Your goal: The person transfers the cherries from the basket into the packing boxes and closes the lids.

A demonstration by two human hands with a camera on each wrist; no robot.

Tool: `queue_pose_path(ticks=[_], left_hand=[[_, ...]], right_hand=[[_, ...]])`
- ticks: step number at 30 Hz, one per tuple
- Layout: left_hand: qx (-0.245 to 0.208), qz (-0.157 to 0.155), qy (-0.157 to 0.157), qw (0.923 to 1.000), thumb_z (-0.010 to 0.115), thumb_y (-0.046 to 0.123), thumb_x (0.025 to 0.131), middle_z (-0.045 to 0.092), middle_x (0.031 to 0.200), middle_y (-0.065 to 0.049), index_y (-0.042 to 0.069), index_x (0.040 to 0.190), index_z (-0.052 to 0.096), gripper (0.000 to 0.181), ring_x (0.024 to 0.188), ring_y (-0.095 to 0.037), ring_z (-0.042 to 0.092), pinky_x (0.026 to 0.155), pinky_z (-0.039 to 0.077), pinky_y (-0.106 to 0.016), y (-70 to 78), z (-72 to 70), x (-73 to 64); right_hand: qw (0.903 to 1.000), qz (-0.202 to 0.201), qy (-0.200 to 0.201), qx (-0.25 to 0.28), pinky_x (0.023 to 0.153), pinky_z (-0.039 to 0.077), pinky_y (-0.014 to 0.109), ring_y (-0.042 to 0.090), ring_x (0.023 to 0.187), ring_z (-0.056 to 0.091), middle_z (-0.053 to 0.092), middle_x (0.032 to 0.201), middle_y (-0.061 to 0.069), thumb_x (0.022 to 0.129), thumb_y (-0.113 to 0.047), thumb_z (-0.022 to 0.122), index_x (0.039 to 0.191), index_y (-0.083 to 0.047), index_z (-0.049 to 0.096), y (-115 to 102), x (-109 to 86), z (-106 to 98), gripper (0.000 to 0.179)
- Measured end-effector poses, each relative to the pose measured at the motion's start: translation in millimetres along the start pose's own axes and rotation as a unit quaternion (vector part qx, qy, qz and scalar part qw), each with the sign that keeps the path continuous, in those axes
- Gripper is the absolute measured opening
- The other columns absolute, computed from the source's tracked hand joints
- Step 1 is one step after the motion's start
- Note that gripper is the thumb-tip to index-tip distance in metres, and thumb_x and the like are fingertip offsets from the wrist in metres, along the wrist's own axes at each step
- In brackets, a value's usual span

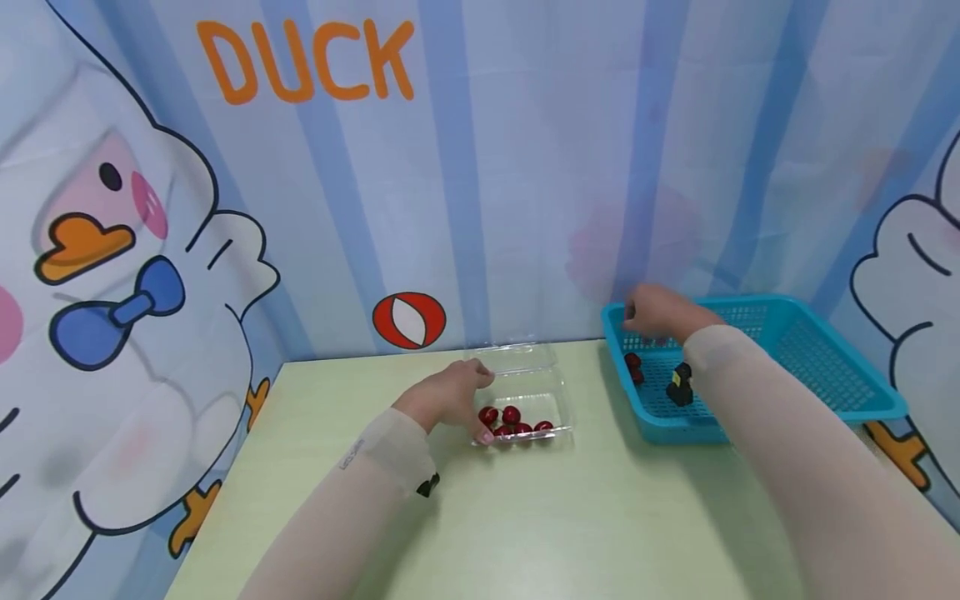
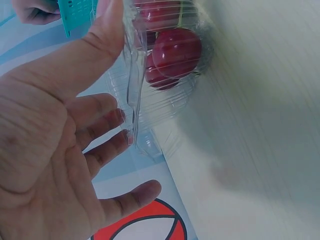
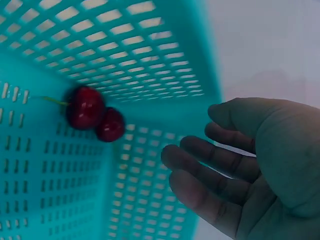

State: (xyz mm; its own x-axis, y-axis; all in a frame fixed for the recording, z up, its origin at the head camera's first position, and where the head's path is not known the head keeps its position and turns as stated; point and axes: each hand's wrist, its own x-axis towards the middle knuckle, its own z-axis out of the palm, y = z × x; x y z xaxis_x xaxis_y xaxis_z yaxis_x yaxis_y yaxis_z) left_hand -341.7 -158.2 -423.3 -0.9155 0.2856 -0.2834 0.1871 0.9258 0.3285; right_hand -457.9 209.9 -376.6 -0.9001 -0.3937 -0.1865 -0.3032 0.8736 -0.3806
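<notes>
We see the left hand [image 1: 450, 393] at the left edge of a clear container [image 1: 543, 400], its thumb and spread fingers touching the plastic. Inside, red cherries [image 1: 512, 415] lie mostly along the near side, and the lid [image 1: 521, 358] is folded back. To the right, we find the right hand [image 1: 660, 312] over the far left corner of a blue basket [image 1: 795, 350], fingers parted and loosely bent, with nothing visible between them. Two cherries sit touching inside the basket, which stands on the pale surface [image 1: 525, 517]
</notes>
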Motion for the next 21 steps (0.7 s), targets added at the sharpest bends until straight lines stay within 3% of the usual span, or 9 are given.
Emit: queue_pose_path(ticks=[5, 13, 21], left_hand=[[0.010, 0.001, 0.004, 0.9999, 0.106, 0.039, 0.079, 0.042, 0.181, -0.007, 0.022, 0.174, 0.049, 0.112, 0.165, -0.037, 0.042, 0.127, 0.050, -0.066, -1.1, -2.8, -1.5], [0.013, -0.004, 0.007, 0.9999, 0.106, 0.038, 0.079, 0.043, 0.180, -0.005, 0.023, 0.174, 0.050, 0.111, 0.165, -0.036, 0.042, 0.128, 0.050, -0.064, -3.2, -6.6, -0.9], [0.018, 0.012, -0.002, 0.9998, 0.105, 0.040, 0.080, 0.041, 0.182, -0.006, 0.023, 0.174, 0.049, 0.111, 0.167, -0.036, 0.041, 0.129, 0.050, -0.062, -4.4, -0.2, 0.8]], right_hand=[[0.9997, 0.011, -0.015, 0.017, 0.074, 0.069, 0.044, 0.038, 0.096, 0.078, 0.078, 0.116, 0.028, 0.115, -0.016, 0.061, 0.135, 0.010, 0.073, 12.6, 5.7, 8.6, 0.035], [0.9972, 0.024, -0.062, 0.034, 0.086, 0.071, 0.051, 0.039, 0.110, 0.078, 0.070, 0.143, 0.033, 0.114, -0.018, 0.065, 0.146, 0.010, 0.067, 19.5, 13.3, 24.0, 0.042], [0.9927, 0.030, -0.105, 0.050, 0.085, 0.072, 0.047, 0.031, 0.099, 0.082, 0.084, 0.113, 0.021, 0.112, -0.016, 0.070, 0.131, 0.006, 0.080, 24.5, 16.3, 39.7, 0.030]])
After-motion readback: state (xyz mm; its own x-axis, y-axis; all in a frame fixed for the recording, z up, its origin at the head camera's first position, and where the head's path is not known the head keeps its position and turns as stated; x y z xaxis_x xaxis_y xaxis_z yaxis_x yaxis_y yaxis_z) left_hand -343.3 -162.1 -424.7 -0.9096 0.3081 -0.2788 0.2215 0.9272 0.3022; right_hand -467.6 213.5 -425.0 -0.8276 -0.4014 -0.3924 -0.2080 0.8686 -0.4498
